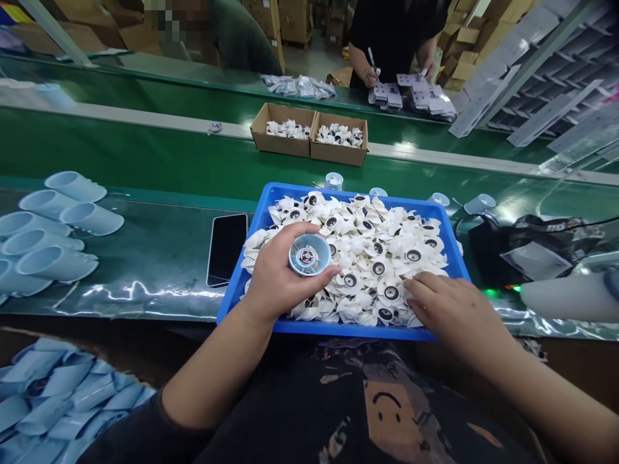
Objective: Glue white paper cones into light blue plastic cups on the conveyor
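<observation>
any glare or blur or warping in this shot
Head view: overhead light glares off the wrinkled green belt cover; edges bow, wide-lens style. The left hand holding the light-blue housing and the right hand in the blue tray are sharp.

Left of the blue tray [438,222] a phone [227,249] lies close, bare desk [159,258] beyond it — then cups [58,225]; right of the tray, a black bag [527,248] blocks passage.

No words or numbers can be read clearly. A black bag [541,235] at the right shows white letters, too blurred to read. The only clear sign is an orange smiling face printed on the person's dark shirt [389,403]
</observation>
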`<state>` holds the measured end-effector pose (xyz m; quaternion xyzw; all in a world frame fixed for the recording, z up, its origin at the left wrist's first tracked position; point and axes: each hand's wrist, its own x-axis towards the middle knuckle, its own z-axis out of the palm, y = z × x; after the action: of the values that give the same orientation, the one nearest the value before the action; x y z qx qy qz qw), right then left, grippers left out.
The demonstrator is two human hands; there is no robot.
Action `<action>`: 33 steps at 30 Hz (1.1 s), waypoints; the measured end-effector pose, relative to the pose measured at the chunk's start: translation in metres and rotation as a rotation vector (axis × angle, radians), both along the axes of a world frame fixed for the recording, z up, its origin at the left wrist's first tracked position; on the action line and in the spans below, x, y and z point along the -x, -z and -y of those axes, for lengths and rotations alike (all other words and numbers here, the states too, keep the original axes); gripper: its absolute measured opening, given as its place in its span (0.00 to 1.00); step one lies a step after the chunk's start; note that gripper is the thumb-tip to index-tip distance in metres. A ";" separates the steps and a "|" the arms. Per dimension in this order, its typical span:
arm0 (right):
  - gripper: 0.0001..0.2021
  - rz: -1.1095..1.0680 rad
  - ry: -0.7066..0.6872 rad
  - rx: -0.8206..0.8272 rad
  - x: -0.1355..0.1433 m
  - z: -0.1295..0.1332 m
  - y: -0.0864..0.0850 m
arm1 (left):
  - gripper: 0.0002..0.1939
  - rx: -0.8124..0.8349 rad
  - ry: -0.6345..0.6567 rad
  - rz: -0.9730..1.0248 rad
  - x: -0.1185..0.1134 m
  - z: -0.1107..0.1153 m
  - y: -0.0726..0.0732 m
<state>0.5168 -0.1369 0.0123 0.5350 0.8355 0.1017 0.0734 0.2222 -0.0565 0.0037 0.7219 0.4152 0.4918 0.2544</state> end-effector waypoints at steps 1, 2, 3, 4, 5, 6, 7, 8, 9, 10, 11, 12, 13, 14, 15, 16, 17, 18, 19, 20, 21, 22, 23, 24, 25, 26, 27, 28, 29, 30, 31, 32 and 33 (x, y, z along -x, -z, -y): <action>0.07 -0.003 0.009 -0.002 -0.001 0.000 0.000 | 0.27 -0.008 -0.010 -0.010 0.000 0.000 0.000; 0.07 -0.002 0.026 -0.005 -0.002 -0.001 0.000 | 0.26 -0.017 -0.022 -0.022 0.000 0.000 -0.001; 0.08 -0.003 0.055 -0.007 -0.003 -0.001 0.000 | 0.26 -0.025 -0.032 -0.030 0.001 0.000 0.000; 0.08 -0.020 0.096 -0.003 -0.005 -0.001 0.000 | 0.26 -0.034 -0.041 -0.027 0.001 0.000 0.000; 0.08 -0.070 0.156 0.009 -0.008 -0.001 -0.001 | 0.26 -0.045 -0.055 -0.010 0.002 -0.001 0.001; 0.07 -0.166 0.225 0.035 -0.011 -0.001 -0.002 | 0.27 -0.053 -0.071 0.018 0.002 -0.001 0.002; 0.08 -0.311 0.298 0.074 -0.015 -0.001 -0.003 | 0.27 -0.058 -0.087 0.058 0.003 -0.002 0.004; 0.09 -0.500 0.364 0.126 -0.018 -0.002 -0.003 | 0.28 -0.063 -0.096 0.105 0.003 -0.002 0.005; 0.10 -0.712 0.420 0.177 -0.022 -0.002 -0.004 | 0.28 -0.070 -0.100 0.147 0.004 -0.003 0.005; 0.12 -0.924 0.467 0.219 -0.025 -0.003 -0.004 | 0.28 -0.080 -0.098 0.178 0.003 -0.003 0.006; 0.13 -1.141 0.509 0.258 -0.027 -0.004 -0.003 | 0.28 -0.090 -0.092 0.195 0.003 -0.004 0.005; 0.14 -1.347 0.547 0.293 -0.028 -0.006 -0.003 | 0.28 -0.094 -0.082 0.197 0.002 -0.003 0.005; 0.16 -1.529 0.583 0.324 -0.027 -0.007 -0.003 | 0.29 -0.091 -0.070 0.187 0.000 -0.002 0.004; 0.17 -1.676 0.610 0.358 -0.025 -0.009 -0.003 | 0.30 -0.076 -0.053 0.166 -0.002 0.000 0.002; 0.18 -1.785 0.624 0.392 -0.021 -0.011 -0.003 | 0.32 -0.049 -0.022 0.138 -0.004 0.003 0.000; 0.17 -1.874 0.621 0.445 -0.017 -0.012 -0.005 | 0.35 -0.014 0.029 0.103 -0.007 0.008 -0.002; 0.16 -1.954 0.610 0.514 -0.011 -0.013 -0.006 | 0.36 0.026 0.094 0.052 -0.011 0.013 -0.005; 0.14 -2.034 0.598 0.601 -0.005 -0.013 -0.007 | 0.37 0.064 0.166 -0.017 -0.016 0.018 -0.008; 0.13 -2.132 0.586 0.707 0.002 -0.013 -0.008 | 0.37 0.092 0.235 -0.097 -0.020 0.024 -0.011; 0.12 -2.231 0.573 0.816 0.008 -0.013 -0.008 | 0.37 0.111 0.296 -0.180 -0.025 0.029 -0.014; 0.12 -2.314 0.557 0.911 0.014 -0.012 -0.008 | 0.36 0.121 0.340 -0.254 -0.030 0.033 -0.017; 0.11 -2.363 0.535 0.980 0.019 -0.012 -0.007 | 0.35 0.122 0.366 -0.311 -0.035 0.036 -0.020; 0.10 -2.368 0.508 1.006 0.023 -0.011 -0.006 | 0.34 0.120 0.376 -0.347 -0.039 0.037 -0.021; 0.09 -2.339 0.479 0.993 0.026 -0.011 -0.004 | 0.34 0.118 0.374 -0.368 -0.042 0.038 -0.023; 0.09 -2.271 0.443 0.938 0.029 -0.010 -0.003 | 0.33 0.115 0.366 -0.382 -0.044 0.037 -0.023; 0.09 -2.158 0.399 0.834 0.031 -0.009 -0.003 | 0.33 0.113 0.357 -0.394 -0.046 0.036 -0.023; 0.10 -1.997 0.339 0.687 0.032 -0.009 -0.004 | 0.33 0.103 0.347 -0.403 -0.047 0.035 -0.023; 0.10 -1.795 0.265 0.518 0.033 -0.008 -0.006 | 0.33 0.090 0.342 -0.411 -0.048 0.034 -0.022; 0.10 -1.576 0.181 0.349 0.033 -0.008 -0.009 | 0.32 0.075 0.340 -0.417 -0.048 0.033 -0.021; 0.11 -1.365 0.099 0.208 0.033 -0.007 -0.013 | 0.32 0.062 0.336 -0.420 -0.048 0.033 -0.019; 0.12 -1.182 0.031 0.110 0.034 -0.007 -0.017 | 0.31 0.050 0.332 -0.421 -0.049 0.033 -0.018; 0.13 -1.039 -0.015 0.052 0.034 -0.006 -0.022 | 0.30 0.042 0.328 -0.424 -0.049 0.034 -0.017; 0.13 -0.931 -0.046 0.021 0.035 -0.005 -0.026 | 0.30 0.036 0.323 -0.428 -0.049 0.034 -0.017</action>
<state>0.4816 -0.1316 0.0387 0.5043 0.7921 -0.1561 -0.3063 0.2709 -0.0907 0.0205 0.8617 0.3476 0.2736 0.2486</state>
